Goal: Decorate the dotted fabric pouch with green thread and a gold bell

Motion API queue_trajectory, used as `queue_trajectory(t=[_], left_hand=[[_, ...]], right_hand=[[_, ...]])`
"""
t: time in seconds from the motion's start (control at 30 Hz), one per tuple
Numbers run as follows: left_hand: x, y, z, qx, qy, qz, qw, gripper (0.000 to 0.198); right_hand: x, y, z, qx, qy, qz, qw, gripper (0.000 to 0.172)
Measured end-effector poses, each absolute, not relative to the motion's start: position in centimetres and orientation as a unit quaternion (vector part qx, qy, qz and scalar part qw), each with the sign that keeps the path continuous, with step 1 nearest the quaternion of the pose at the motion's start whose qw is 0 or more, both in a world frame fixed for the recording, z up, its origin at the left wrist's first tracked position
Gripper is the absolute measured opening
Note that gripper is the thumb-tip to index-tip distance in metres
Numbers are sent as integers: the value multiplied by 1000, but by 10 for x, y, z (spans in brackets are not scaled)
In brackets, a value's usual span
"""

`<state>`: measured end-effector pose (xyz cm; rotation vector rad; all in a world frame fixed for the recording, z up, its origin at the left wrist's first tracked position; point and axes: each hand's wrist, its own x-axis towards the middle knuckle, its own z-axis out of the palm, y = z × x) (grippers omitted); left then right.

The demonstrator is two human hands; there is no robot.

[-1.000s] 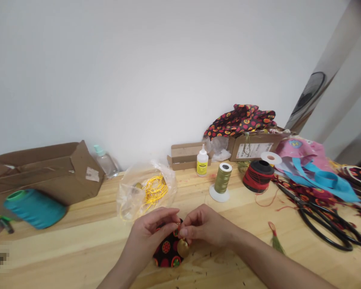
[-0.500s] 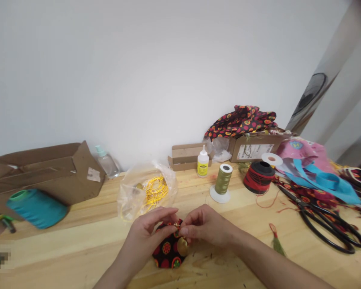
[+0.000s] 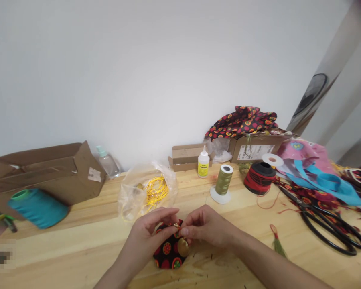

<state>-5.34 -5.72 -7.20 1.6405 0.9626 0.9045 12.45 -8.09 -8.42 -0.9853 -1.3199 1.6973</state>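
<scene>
A small black patterned fabric pouch (image 3: 167, 257) with red and orange motifs rests on the wooden table between my hands. A round gold piece (image 3: 183, 247) shows on its right side. My left hand (image 3: 152, 233) pinches the pouch's top edge between thumb and fingers. Thumb and forefinger of my right hand (image 3: 203, 229) are closed at the upper right of the pouch, by a small gold-coloured fitting; what exactly they pinch is hidden. Just beyond, a clear plastic bag (image 3: 129, 192) holds yellow cord (image 3: 157, 190).
Behind stand a glue bottle (image 3: 203, 163), an olive thread spool (image 3: 224, 180) and a red thread spool (image 3: 258, 178). Black scissors (image 3: 327, 224) and a green tassel (image 3: 278, 245) lie to the right. At left are a teal thread cone (image 3: 39, 208) and a cardboard box (image 3: 87, 172).
Almost nothing differs. Both hands keep their hold at the pouch, and the whole view has shifted very slightly.
</scene>
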Motion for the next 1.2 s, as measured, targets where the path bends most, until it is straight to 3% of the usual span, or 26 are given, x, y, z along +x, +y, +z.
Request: queue_trajectory(t=[0.27, 0.73, 1.2], left_hand=[[-54, -52, -75, 542, 428, 395, 606, 27], [-53, -56, -73, 620, 346, 321, 626, 21], [-45, -56, -75, 537, 393, 363, 652, 23]], right_hand=[[125, -81, -86, -391, -523, 658, 375, 30], [119, -80, -88, -432, -520, 609, 414, 29], [119, -81, -90, -456, -541, 577, 408, 22]])
